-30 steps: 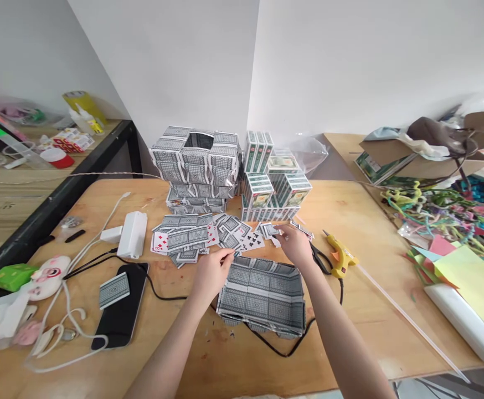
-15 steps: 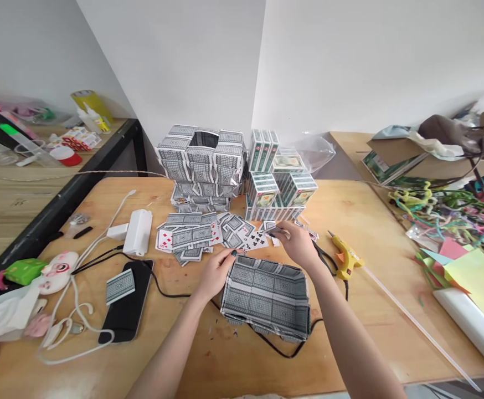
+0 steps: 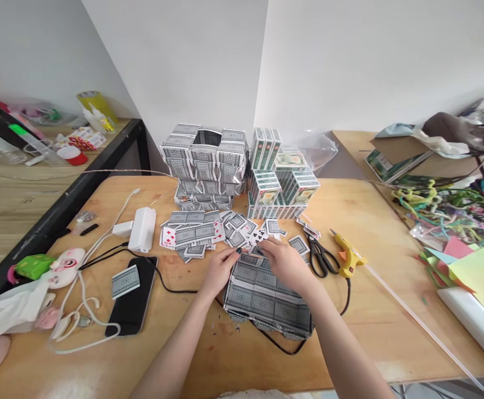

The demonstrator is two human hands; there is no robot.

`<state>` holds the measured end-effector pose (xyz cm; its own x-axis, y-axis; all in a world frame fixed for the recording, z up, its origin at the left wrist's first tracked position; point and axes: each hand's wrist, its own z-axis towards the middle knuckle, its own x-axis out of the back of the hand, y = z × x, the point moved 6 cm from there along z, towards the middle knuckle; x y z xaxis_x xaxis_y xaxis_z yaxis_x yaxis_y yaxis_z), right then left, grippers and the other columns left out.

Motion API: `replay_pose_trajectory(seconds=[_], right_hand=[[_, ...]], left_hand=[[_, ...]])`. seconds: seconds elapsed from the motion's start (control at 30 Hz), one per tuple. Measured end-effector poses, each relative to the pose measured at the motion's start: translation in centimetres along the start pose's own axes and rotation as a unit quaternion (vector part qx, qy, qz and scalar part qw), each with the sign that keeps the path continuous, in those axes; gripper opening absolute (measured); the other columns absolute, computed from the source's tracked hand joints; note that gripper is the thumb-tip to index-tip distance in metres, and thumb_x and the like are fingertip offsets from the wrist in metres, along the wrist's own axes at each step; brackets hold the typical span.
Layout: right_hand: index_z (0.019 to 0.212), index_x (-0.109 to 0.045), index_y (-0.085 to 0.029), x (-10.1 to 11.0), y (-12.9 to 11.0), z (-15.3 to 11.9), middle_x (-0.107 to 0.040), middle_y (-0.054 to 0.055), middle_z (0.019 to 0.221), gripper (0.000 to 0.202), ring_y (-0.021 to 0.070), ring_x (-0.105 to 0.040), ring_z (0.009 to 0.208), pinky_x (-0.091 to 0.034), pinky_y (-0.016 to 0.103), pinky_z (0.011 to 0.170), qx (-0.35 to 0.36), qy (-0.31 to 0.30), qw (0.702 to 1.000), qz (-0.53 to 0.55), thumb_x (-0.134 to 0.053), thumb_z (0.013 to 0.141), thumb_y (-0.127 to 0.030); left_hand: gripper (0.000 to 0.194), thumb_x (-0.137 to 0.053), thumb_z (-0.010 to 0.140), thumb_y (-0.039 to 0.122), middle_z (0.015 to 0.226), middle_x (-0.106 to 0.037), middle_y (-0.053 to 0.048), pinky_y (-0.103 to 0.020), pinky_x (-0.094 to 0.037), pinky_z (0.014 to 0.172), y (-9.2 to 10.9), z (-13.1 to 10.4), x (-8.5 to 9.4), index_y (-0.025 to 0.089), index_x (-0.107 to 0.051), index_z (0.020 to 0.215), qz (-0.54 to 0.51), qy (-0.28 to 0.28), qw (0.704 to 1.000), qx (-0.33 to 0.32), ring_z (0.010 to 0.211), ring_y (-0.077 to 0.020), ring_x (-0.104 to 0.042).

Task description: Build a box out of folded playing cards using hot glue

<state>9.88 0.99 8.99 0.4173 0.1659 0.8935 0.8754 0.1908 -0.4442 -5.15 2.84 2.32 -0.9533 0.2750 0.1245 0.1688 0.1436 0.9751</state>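
A shallow open tray made of grey-backed playing cards (image 3: 252, 296) lies tilted on the table before me. My left hand (image 3: 220, 271) is closed on its far left corner, thumb and fingers pinching the rim. Over the tray's far edge, my right hand (image 3: 286, 265) has its fingertips pinched together on a playing card, mostly hidden by the fingers. Just beyond both hands lie loose playing cards (image 3: 196, 235), some face up. Behind them stands a larger structure of folded cards (image 3: 204, 160) with a square opening on top.
Boxed card decks (image 3: 267, 188) are stacked at the back. On the right are black scissors (image 3: 323, 259), a yellow glue gun (image 3: 349, 255) with a long glue stick, and coloured paper (image 3: 474, 271). A phone (image 3: 132, 305), white adapter (image 3: 142, 230) and cables lie left.
My right hand has moved left and nearer, from the loose cards to the tray's far rim, uncovering the scissors. My left hand stays on the tray's corner. The view has shifted slightly.
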Motion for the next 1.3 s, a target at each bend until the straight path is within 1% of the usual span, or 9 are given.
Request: replay_pose_trajectory(seconds=[0.33, 0.6, 0.73, 0.9, 1.13, 1.3], right_hand=[[0.100, -0.058, -0.021, 0.2, 0.0, -0.2, -0.062, 0.004, 0.094, 0.025, 0.0161, -0.056, 0.089, -0.035, 0.022, 0.065, -0.016, -0.019, 0.999, -0.039, -0.036, 0.088, -0.016], [0.090, -0.058, -0.021, 0.0, -1.4, 0.5, -0.062, 0.003, 0.086, 0.022, 0.0153, -0.056, 0.082, -0.033, 0.023, 0.065, 0.018, -0.038, 0.997, -0.071, -0.036, 0.090, -0.020], [0.085, -0.058, -0.020, -0.4, -2.0, 0.9, -0.062, 0.003, 0.085, 0.023, 0.0149, -0.056, 0.079, -0.031, 0.023, 0.061, 0.031, -0.032, 0.995, -0.085, -0.036, 0.090, -0.022], [0.085, -0.058, -0.020, -0.5, -2.3, 1.0, -0.062, 0.003, 0.085, 0.023, 0.0149, -0.056, 0.078, -0.030, 0.024, 0.058, 0.043, -0.019, 0.994, -0.100, -0.035, 0.089, -0.020], [0.088, -0.058, -0.020, -0.5, -2.8, 1.2, -0.062, 0.004, 0.084, 0.022, 0.0145, -0.057, 0.078, -0.030, 0.023, 0.059, 0.052, -0.026, 0.993, -0.100, -0.037, 0.089, -0.018], [0.088, -0.058, -0.020, -0.8, -3.1, 1.4, -0.062, 0.004, 0.086, 0.023, 0.0148, -0.057, 0.081, -0.032, 0.023, 0.059, 0.052, -0.029, 0.993, -0.105, -0.036, 0.090, -0.018]], left_hand=[[0.032, -0.049, 0.078, 0.036, 0.094, -0.068, -0.003, -0.028, -0.044, 0.080, -0.4, 0.2, -0.1, 0.017, -0.068, 0.096, 0.009, 0.009, 1.000, -0.018, 0.088, -0.0184, -0.060], [0.032, -0.047, 0.078, 0.036, 0.092, -0.068, -0.004, -0.029, -0.044, 0.081, -0.4, 0.2, -0.1, 0.016, -0.068, 0.093, 0.014, 0.022, 0.999, -0.029, 0.089, -0.0192, -0.059], [0.033, -0.046, 0.079, 0.036, 0.086, -0.068, -0.003, -0.027, -0.045, 0.075, -0.4, 0.2, -0.2, 0.015, -0.067, 0.091, 0.023, 0.017, 0.999, -0.029, 0.083, -0.0181, -0.059], [0.032, -0.044, 0.080, 0.035, 0.077, -0.066, -0.002, -0.024, -0.044, 0.069, -0.2, 0.1, -0.1, 0.014, -0.067, 0.089, 0.027, 0.011, 0.999, -0.031, 0.077, -0.0163, -0.057], [0.036, -0.041, 0.081, 0.037, 0.087, -0.067, -0.004, -0.028, -0.045, 0.076, -0.3, 0.0, -0.2, 0.014, -0.064, 0.098, 0.036, -0.005, 0.999, -0.016, 0.086, -0.0191, -0.059], [0.035, -0.041, 0.082, 0.036, 0.093, -0.067, -0.004, -0.030, -0.045, 0.080, -0.5, 0.0, -0.3, 0.015, -0.063, 0.100, 0.015, -0.012, 0.999, -0.026, 0.089, -0.0197, -0.058]])
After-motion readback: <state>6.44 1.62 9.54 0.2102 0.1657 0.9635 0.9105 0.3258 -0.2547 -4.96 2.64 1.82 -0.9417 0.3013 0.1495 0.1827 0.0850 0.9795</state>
